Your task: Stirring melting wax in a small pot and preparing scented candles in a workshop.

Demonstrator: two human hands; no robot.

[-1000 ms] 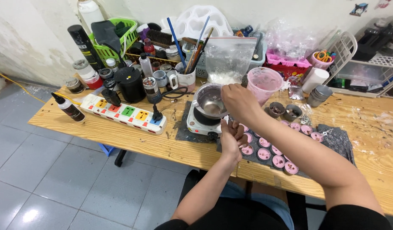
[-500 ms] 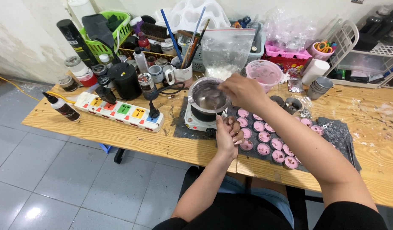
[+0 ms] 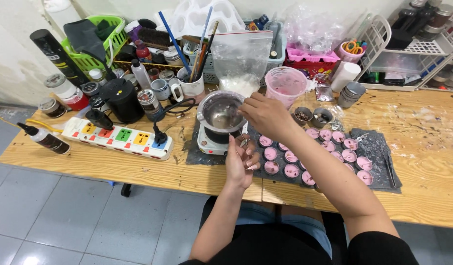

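The small metal melting pot (image 3: 220, 112) sits on a white hot plate (image 3: 212, 141) at the middle of the worktop (image 3: 113, 169), just far of both hands. The right hand (image 3: 266, 114) is nearer, at the pot's right rim, fingers pinched on what seems a thin stirrer reaching into it. The left hand (image 3: 241, 162) hangs just near of the plate, fingers curled on thin wick sticks (image 3: 242, 142). Pink filled cups (image 3: 315, 152) lie to the right. Compared with half a second ago, the hands have barely shifted.

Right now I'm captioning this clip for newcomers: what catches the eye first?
The right hand reaches over a small metal pot on a white heater at the table's middle, the left hand just below it. Right of them, rows of small pink-filled cups sit on a dark mat; a colourful power strip lies left.
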